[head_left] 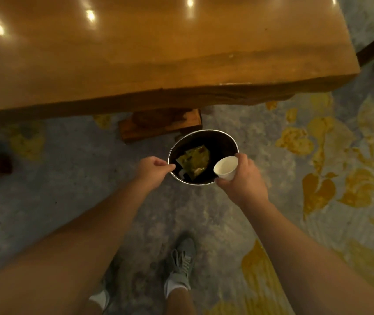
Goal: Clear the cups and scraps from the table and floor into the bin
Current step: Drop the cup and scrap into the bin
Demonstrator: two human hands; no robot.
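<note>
We see a thick glossy orange-brown wooden table [158, 53] above a round dark metal bin with a shiny rim [221, 134] standing on the floor just beside its base. Inside lies a crumpled yellow-green wrapper [195, 161]. Our right hand [243, 178] curls its fingers around a small white paper cup [226, 170], tilted over the bin's right edge. Our left hand [153, 170] is closed, pinching the bin's left rim.
</note>
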